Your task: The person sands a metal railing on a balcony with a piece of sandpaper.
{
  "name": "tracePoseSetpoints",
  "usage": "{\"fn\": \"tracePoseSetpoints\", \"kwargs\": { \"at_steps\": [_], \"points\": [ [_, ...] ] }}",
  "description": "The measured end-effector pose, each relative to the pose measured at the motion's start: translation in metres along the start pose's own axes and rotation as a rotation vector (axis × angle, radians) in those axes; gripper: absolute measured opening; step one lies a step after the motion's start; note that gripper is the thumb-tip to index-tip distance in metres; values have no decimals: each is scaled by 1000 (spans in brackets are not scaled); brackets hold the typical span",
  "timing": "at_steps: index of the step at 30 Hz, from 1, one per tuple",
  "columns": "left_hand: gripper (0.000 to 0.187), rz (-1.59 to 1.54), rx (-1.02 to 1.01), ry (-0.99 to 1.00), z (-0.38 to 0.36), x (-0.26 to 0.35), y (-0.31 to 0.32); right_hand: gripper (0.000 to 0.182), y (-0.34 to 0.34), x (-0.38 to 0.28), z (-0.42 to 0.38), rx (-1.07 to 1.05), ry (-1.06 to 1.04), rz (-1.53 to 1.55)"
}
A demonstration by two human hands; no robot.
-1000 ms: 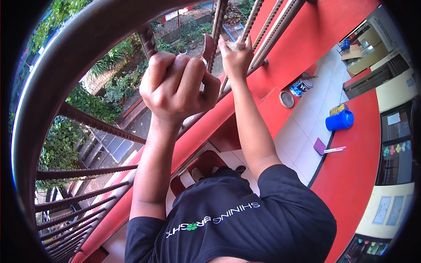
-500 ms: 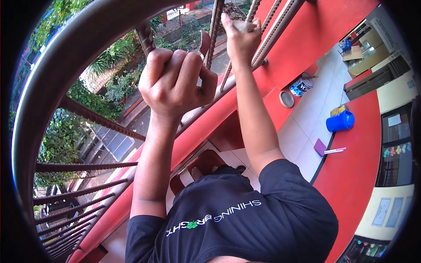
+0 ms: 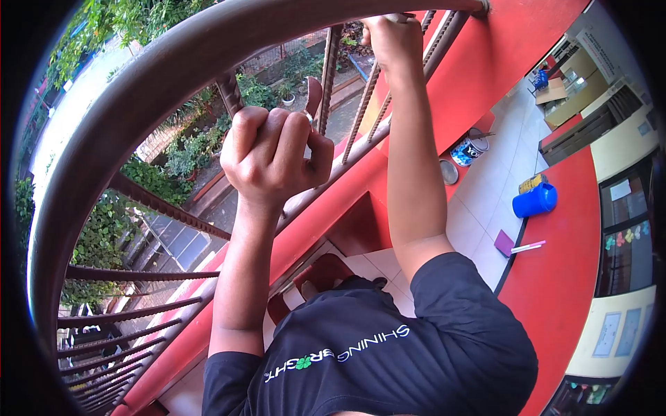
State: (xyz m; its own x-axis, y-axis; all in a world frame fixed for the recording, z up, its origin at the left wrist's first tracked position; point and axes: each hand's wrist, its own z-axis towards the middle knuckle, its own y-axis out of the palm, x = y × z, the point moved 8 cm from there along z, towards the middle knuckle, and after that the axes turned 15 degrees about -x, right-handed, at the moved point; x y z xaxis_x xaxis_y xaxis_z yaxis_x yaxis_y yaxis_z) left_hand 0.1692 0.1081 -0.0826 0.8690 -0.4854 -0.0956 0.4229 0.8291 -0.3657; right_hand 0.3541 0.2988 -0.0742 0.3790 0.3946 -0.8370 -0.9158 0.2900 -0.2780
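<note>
Since the earlier frame the right hand (image 3: 392, 38) had climbed up its railing bar (image 3: 364, 104) to the top centre of the frame, under the curved handrail (image 3: 139, 83). Its grip was closed around something pale; what it was I could not tell. The left hand (image 3: 270, 156), centre left, was fisted tight on a narrow brush (image 3: 313, 97) beside another bar (image 3: 326, 80). A blue mug (image 3: 535, 200) stood on the red ledge (image 3: 562, 263) at right.

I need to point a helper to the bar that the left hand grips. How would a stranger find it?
Start at the broad curved brown handrail arching over the red ledge. Beneath it run thin ribbed brown bars; the left hand is fisted around one. Unlike its neighbours, that bar has a thumb pressed against it.
</note>
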Motion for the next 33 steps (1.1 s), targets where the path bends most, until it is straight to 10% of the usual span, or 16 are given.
{"fn": "tracePoseSetpoints", "kwargs": {
  "at_steps": [7, 14, 20, 27, 33],
  "points": [
    [10, -59, -54, -21, -1, 0, 0, 30, 59, 167, -89, -77, 352, -126],
    [10, -27, 3, 12, -2, 0, 0, 34, 16, -9, 2, -267, -176, 242],
    [11, -37, -7, 22, 0, -1, 0, 40, 94, 208, -107, -622, 58, 188],
    [11, -24, 3, 23, -1, 0, -1, 45, -3, -17, -7, -69, -80, -52],
    [10, -50, 3, 24, 0, -1, -3, 22, 51, 146, -84, -82, 289, -347]
  ]
}}
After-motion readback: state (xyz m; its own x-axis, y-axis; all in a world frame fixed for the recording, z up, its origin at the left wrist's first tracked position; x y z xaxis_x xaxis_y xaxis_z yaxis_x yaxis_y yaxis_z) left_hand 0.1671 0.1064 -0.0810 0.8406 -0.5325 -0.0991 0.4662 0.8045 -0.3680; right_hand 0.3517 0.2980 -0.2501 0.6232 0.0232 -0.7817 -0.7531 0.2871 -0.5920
